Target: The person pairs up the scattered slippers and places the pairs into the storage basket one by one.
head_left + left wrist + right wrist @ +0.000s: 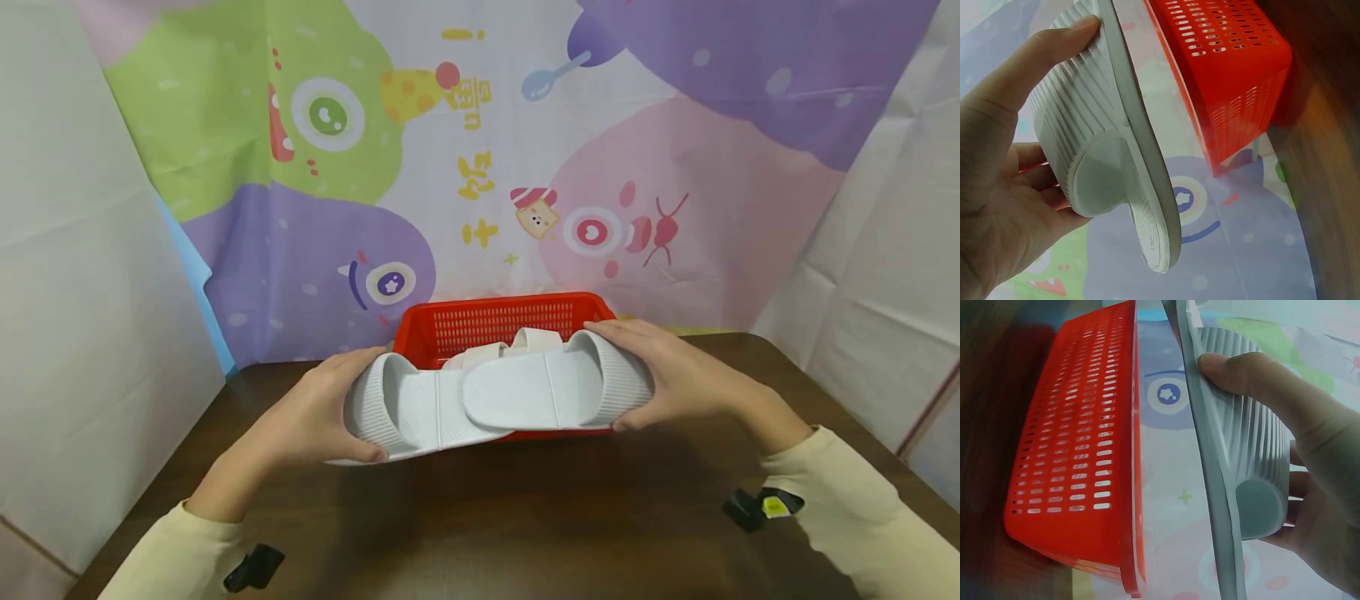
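Two pale grey slide slippers are held up in front of a red basket [498, 310], heels overlapping in the middle. My left hand [322, 412] grips the left slipper [412, 400] by its ribbed strap, thumb at the sole's edge, as the left wrist view also shows. With its fingers curled round the strap, my right hand [667, 375] holds the right slipper [517, 392], whose heel lies over the left one. Inside the basket, off-white slippers [538, 340] show above the held pair; their lower parts are hidden.
The basket stands on a dark brown table [540, 508] toward its back edge. Behind it hangs a cloth [495, 150] with cartoon monsters. White sheets [90, 250] hang at both sides.
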### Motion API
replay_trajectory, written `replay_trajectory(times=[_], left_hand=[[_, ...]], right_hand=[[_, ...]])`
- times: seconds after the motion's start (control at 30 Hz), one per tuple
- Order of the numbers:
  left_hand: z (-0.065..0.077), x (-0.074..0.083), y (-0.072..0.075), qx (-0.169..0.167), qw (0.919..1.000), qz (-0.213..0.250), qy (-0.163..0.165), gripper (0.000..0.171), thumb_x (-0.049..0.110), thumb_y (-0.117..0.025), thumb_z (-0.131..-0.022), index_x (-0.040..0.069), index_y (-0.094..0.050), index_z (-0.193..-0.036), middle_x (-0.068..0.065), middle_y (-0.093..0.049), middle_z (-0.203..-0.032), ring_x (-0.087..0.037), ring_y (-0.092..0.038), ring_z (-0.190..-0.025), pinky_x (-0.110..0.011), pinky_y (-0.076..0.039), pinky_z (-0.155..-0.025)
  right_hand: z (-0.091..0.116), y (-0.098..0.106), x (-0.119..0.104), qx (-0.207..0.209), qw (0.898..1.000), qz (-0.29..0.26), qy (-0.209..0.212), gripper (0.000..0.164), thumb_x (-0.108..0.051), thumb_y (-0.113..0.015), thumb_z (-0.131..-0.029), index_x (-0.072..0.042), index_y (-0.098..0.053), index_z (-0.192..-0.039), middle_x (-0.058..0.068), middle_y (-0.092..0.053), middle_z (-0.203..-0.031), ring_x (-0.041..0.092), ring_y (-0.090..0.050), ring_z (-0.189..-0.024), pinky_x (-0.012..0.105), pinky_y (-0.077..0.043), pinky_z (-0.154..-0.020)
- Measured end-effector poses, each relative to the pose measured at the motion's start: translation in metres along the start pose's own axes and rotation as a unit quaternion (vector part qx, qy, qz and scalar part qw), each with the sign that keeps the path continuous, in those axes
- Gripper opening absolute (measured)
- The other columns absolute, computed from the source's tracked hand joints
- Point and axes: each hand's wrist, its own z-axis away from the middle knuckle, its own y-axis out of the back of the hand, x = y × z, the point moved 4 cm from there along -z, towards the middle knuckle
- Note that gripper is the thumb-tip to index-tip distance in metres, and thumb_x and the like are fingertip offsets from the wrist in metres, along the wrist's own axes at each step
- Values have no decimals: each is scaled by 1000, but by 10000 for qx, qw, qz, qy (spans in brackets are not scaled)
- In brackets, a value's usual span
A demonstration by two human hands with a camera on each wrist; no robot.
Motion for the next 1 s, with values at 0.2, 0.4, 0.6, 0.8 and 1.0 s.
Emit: replay_trajectory(times=[0.2,0.4,0.6,0.8,1.0], left_hand=[[1,-1,-2,-1,10000,9,3,98,30,-92,-53,1,-47,-135,-16,-58,-130,-30,-56,-108,-48,-54,-87],[-2,-1,-2,-63,10000,42,33,97,31,-92,-54,3,-47,-136,-14,-58,-130,-28,-56,-106,-46,-55,-84],[-4,-1,-1,-78,9999,50,84,97,32,-92,-55,5,-47,-136,-13,-58,-129,-27,-55,-105,-45,-56,-83],[-2,-1,0,-93,9998,76,164,97,32,-91,-55,5,-46,-137,-14,-57,-131,-28,-55,-107,-46,-55,-84],[-2,-1,-1,-81,9997,166,143,98,32,-92,-55,5,-46,-137,-14,-57,-131,-27,-55,-106,-46,-56,-83]], right_hand=[[0,-2,1,-126,9997,-35,-182,103,-42,-89,-58,-15,-40,-145,1,-51,-138,22,-47,-121,47,-51,-94],[-1,-3,-1,-115,9998,-71,-121,104,-40,-90,-57,-14,-40,-145,2,-51,-139,22,-46,-123,48,-49,-97],[-5,-1,-3,-163,9997,-29,-162,105,-43,-89,-58,-15,-39,-146,3,-50,-140,23,-45,-125,50,-49,-98],[-6,1,-5,-224,9995,-30,-219,106,-43,-89,-58,-16,-38,-147,3,-49,-141,24,-45,-125,52,-47,-100],[-7,0,-8,-225,9995,-39,-210,106,-42,-89,-58,-16,-38,-147,4,-49,-142,24,-45,-126,52,-47,-101]])
